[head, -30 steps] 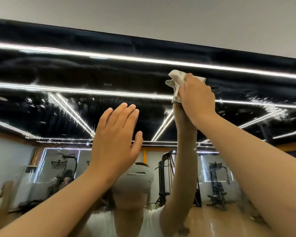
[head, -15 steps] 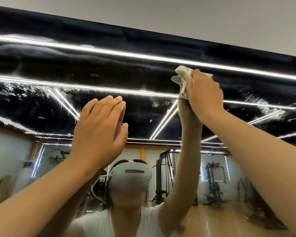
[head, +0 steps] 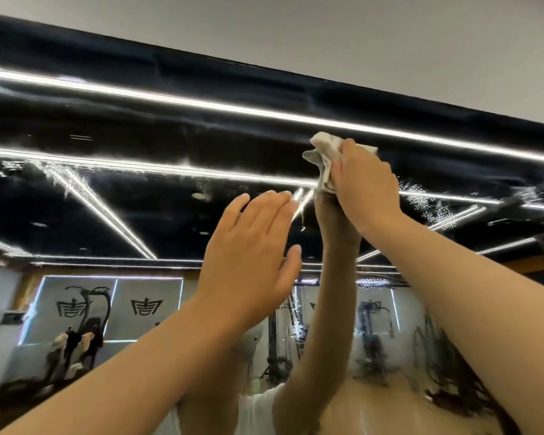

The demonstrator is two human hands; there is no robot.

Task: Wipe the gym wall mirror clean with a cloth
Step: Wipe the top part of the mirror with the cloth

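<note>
mirror [head: 139, 208]: It is big and fills most of the view. It looks dark near the top. Its top edge meets the pale wall [head: 390, 36] above it.
cloth [head: 324, 155]: It is white and scrunched up. It sits high on the mirror, near the top edge, pressed on the glass. Part of it sticks out above and to the left of the right hand.
right hand [head: 366, 186]: It reaches up high. Its fingers are curled round the cloth and hold it on the glass.
left hand [head: 248, 246]: It is up too, lower than the right hand and to its left, apart from the cloth. Its fingers are straight and close together, with the thumb out to the side. It holds nothing. The palm faces the mirror, but it is hard to tell if it touches the glass.
wet spots [head: 427, 202]: Small white drops sit on the glass just right of the right hand. More smears show far to the left.
lights [head: 201, 105]: Long bright lines show in the mirror, above and below the cloth.
arm in the glass [head: 327, 293]: It rises from below and meets the cloth.
shirt [head: 258, 409]: It is white and shows in the mirror at the bottom, between the arms.
gym machines [head: 371, 334]: They are dark and blurry, low in the mirror.
</note>
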